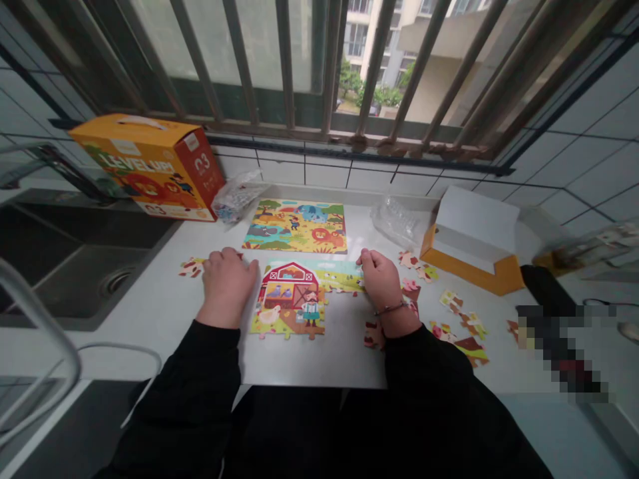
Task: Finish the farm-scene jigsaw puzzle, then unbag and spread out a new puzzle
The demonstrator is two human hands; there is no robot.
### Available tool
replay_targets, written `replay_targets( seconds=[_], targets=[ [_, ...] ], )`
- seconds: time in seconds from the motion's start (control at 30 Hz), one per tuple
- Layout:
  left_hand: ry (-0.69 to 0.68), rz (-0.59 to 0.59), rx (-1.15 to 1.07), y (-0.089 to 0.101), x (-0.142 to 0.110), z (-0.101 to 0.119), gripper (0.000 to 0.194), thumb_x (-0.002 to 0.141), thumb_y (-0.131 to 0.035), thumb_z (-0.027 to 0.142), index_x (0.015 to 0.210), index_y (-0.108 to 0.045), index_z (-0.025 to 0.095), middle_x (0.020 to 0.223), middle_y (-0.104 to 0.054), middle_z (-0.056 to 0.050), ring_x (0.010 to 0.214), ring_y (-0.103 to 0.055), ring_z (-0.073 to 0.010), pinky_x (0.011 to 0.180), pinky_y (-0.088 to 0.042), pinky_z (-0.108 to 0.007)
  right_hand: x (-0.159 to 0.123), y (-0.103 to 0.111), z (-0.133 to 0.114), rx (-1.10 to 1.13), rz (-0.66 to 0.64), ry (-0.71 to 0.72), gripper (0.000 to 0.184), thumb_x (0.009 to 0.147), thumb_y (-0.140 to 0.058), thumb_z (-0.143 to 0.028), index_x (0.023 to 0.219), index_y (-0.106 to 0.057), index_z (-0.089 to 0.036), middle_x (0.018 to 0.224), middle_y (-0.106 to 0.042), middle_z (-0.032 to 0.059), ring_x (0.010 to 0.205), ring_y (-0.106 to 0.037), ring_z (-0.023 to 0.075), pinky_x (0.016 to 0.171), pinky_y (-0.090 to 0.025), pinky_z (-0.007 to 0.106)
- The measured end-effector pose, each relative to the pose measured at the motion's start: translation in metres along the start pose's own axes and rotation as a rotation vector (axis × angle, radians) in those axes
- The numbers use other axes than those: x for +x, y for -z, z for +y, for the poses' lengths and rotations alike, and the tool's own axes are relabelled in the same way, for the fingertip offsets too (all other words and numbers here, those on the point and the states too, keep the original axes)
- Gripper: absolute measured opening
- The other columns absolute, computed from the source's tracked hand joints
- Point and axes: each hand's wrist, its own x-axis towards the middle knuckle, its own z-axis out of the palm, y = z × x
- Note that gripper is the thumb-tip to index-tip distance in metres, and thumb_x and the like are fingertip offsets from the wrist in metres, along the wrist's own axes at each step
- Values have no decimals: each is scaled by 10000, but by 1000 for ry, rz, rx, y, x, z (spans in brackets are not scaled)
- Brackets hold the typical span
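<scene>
A partly joined jigsaw puzzle (287,299) lies on the counter between my hands, showing a red barn, a farmer and a hen. Its top strip runs right to my right hand (382,283), whose fingers are curled closed at the strip's right end; what they hold, if anything, is hidden. My left hand (227,286) rests left of the puzzle, fingers curled down and fingertips mostly hidden. Beside it lie loose puzzle pieces (191,267). More pieces (373,334) lie beneath and beside my right wrist. Above the puzzle is a picture sheet (297,227) with lions and elephants.
An orange puzzle box (154,166) stands at the back left, beside a sink (100,266). Crumpled plastic bags (239,196) and an open orange-and-white box (472,243) lie along the back. Several loose pieces (452,301) are spread on the right. Window bars rise behind.
</scene>
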Motion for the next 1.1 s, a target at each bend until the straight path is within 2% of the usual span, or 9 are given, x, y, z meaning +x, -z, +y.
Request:
replay_targets(
  seconds=[0.13, 0.4, 0.47, 0.57, 0.67, 0.77, 0.83, 0.93, 1.1],
  targets=[
    [-4, -35, 33, -2, 8, -17, 463, 1008, -600, 400, 1322, -655, 65, 1285, -697, -297, 1245, -652, -461, 1053, -525, -542, 0, 1, 0, -3, 9, -4, 561, 1025, -445, -674, 753, -666, -236, 583, -505, -26, 577, -428, 172, 579, -267, 326],
    [23, -37, -148, -4, 13, -16, 500, 952, -680, 347, 1399, -666, 125, 1259, -742, -232, 1264, -672, -431, 1106, -529, -551, 6, 9, -4, -19, 47, 24, 559, 1026, -442, -661, 773, -689, -227, 590, -542, -18, 605, -493, 184, 611, -311, 323],
    [-2, -19, -224, -3, 14, -16, 547, 908, -711, 325, 1418, -671, 132, 1261, -746, -201, 1288, -664, -403, 1132, -526, -518, 5, 24, -7, -49, 91, 44, 561, 1039, -436, -650, 791, -703, -223, 591, -550, -16, 603, -504, 187, 619, -329, 324],
    [-39, -26, -329, 0, 15, -15, 499, 877, -702, 299, 1352, -736, 151, 1230, -757, -162, 1171, -709, -344, 1077, -557, -453, -7, 59, -9, -169, 152, 103, 536, 1067, -452, -622, 838, -728, -223, 631, -602, -1, 630, -544, 195, 648, -353, 328],
    [-49, -35, -411, 7, 12, -12, 387, 890, -664, 329, 1218, -806, 183, 1102, -778, -125, 1014, -738, -315, 966, -578, -429, -36, 95, -6, -356, 55, 119, 464, 1078, -497, -579, 877, -735, -236, 693, -659, 18, 676, -603, 212, 658, -363, 335],
    [-12, -70, -574, 16, 4, -6, 356, 899, -670, 418, 1136, -819, 197, 910, -786, -78, 860, -748, -284, 825, -571, -390, -80, 111, 6, -500, -108, 158, 376, 1067, -547, -516, 899, -744, -244, 834, -731, 58, 776, -666, 242, 712, -451, 363],
    [4, -110, -732, 22, -3, -1, 365, 884, -701, 466, 1104, -812, 197, 856, -798, -58, 814, -752, -260, 765, -551, -354, -111, 108, 16, -512, -132, 219, 317, 1073, -561, -468, 1086, -775, -233, 1063, -782, 112, 955, -722, 283, 852, -547, 415],
    [-19, -153, -867, 24, -11, 7, 388, 837, -764, 522, 1046, -804, 197, 875, -820, -55, 815, -761, -244, 713, -526, -317, -152, 92, 27, -515, -124, 313, 321, 1073, -614, -381, 1335, -736, -241, 1281, -769, 145, 1171, -716, 344, 1031, -580, 524],
    [-122, -296, -903, 18, -21, 18, 424, 804, -789, 598, 954, -777, 202, 812, -784, -36, 686, -707, -204, 588, -475, -277, -186, 63, 21, -536, -132, 345, 298, 1090, -593, -235, 1346, -740, -271, 1349, -755, 144, 1157, -700, 350, 994, -607, 560]
  ],
)
